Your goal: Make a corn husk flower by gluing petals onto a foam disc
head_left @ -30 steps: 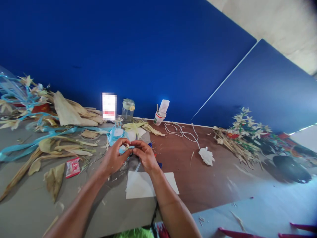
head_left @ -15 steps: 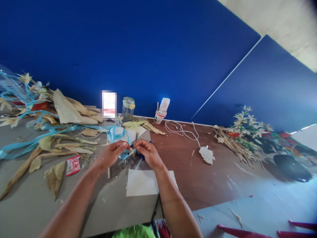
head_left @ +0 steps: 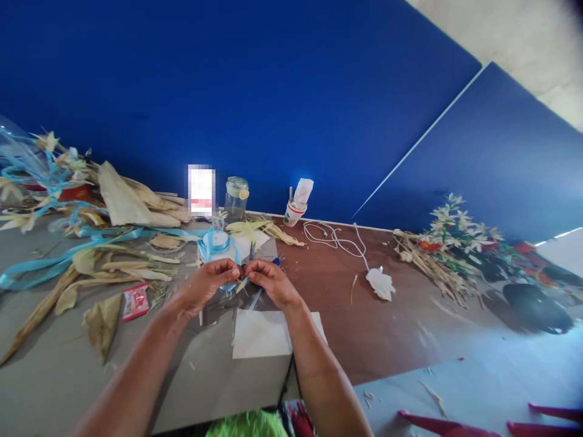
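Note:
My left hand (head_left: pixel 210 283) and my right hand (head_left: pixel 272 284) meet fingertip to fingertip over the table, both closed in a pinch. A small pale piece of husk (head_left: pixel 241 285) pokes out below the fingertips; its upper part is hidden, and something dark shows between the fingers. Just behind my left hand sits a roll of light blue ribbon (head_left: pixel 217 243). Pale green husk strips (head_left: pixel 248 229) lie beyond the hands. A white sheet of paper (head_left: pixel 262 335) lies nearer to me, partly under my right forearm.
Dried husks (head_left: pixel 122 197) and a blue ribbon strip (head_left: pixel 40 272) spread across the left. A red packet (head_left: pixel 135 302) lies by my left forearm. At the back stand a glass jar (head_left: pixel 237 200) and a cup (head_left: pixel 295 213). A white cable (head_left: pixel 334 238) and white flowers (head_left: pixel 455 227) are rightward.
My fingertips have come closer together, and the pale husk piece between them now points lower and to the left. My forearms have barely moved.

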The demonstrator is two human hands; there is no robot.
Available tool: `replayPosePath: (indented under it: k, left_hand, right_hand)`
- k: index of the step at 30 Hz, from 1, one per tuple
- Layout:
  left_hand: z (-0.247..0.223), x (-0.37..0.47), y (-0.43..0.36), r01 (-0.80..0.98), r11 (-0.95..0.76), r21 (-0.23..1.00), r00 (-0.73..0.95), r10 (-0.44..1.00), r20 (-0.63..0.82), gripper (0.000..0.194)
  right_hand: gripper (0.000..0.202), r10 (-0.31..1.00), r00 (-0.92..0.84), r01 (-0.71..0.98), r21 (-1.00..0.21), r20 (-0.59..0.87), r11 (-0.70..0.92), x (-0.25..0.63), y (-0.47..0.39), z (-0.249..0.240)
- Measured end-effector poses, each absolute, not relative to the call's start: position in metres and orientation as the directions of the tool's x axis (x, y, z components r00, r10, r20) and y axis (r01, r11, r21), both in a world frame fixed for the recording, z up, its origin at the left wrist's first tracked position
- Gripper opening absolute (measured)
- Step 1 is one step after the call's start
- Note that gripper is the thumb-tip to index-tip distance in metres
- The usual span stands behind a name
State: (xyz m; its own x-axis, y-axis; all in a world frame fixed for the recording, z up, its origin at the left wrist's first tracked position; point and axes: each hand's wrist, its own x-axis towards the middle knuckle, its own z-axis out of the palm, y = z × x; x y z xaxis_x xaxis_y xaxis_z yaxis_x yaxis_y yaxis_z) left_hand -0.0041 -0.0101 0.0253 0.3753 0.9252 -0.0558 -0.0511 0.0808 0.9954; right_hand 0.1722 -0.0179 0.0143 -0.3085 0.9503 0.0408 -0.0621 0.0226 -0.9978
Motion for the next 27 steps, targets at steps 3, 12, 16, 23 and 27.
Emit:
replayPosePath:
  k: [3, 12, 16, 23, 27]
  left_hand:
    - [0.0253, -0.0034, -0.0094, -0.117, 0.104, 0.988, 0.371, 0.927, -0.054, 0.026]
    - [0.0266, -0.0045, -0.0099, 0.090, -0.030, 0.996, 0.394, 0.919, -0.008, 0.031]
    - [0.0256, -0.0013, -0.0095, 0.132, -0.019, 0.991, 0.407, 0.913, -0.037, 0.022]
    - [0.0225, 0.0033, -0.0084, 0.096, 0.004, 0.995, 0.368, 0.929, -0.039, 0.024]
    - [0.0291, 0.0046, -0.0100, 0.079, 0.058, 0.995, 0.301, 0.950, -0.079, 0.023]
  right_hand:
    - [0.031, 0.946, -0.321, -0.080, -0.997, 0.037, 0.012, 0.1720, -0.0182, 0.0151]
    - [0.016, 0.941, -0.338, -0.029, -1.000, 0.008, -0.002, 0.1715, -0.0177, 0.0137]
    - [0.009, 0.954, -0.299, 0.040, -0.998, 0.026, 0.039, 0.1709, -0.0164, 0.0107]
    - [0.011, 0.969, -0.247, 0.046, -0.999, -0.005, 0.007, 0.1684, -0.0156, 0.0096]
    - [0.024, 0.961, -0.272, -0.064, -0.996, -0.043, -0.062, 0.1658, -0.0146, 0.0086]
